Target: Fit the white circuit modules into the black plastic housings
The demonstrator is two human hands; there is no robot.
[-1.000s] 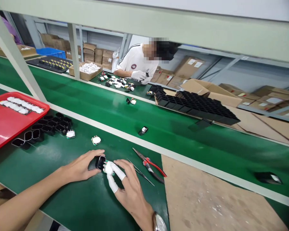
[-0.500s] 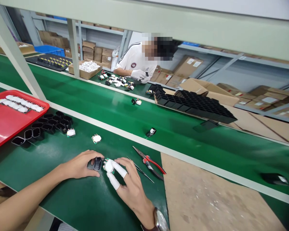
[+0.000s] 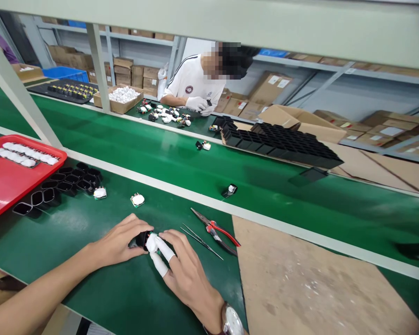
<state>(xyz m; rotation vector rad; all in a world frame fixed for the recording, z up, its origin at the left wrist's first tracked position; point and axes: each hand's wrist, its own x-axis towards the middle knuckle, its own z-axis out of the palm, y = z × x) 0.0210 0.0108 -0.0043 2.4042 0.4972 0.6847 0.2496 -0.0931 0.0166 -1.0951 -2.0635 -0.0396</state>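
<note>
Fingers of the left hand (image 3: 117, 241) are clamping a black plastic case (image 3: 138, 240), mouth facing the white-topped circuit board (image 3: 152, 242) the right hand (image 3: 192, 277) is pinching.

The small green circuit board with a rounded white top (image 3: 152, 242), in the right hand (image 3: 185, 267), now meets the open end of the black plastic housing (image 3: 139, 240) in the left hand (image 3: 120, 239); half a second ago a gap parted them. That opening, which faced the camera more then, now turns toward the board.

On the green conveyor belt (image 3: 160, 156), the black casing with a white piece inside (image 3: 229, 190) has travelled right, as has the small black-and-white assembly (image 3: 203, 145) beyond it. The glossy black casing at far right (image 3: 415, 251) now reaches the view's edge.
</note>
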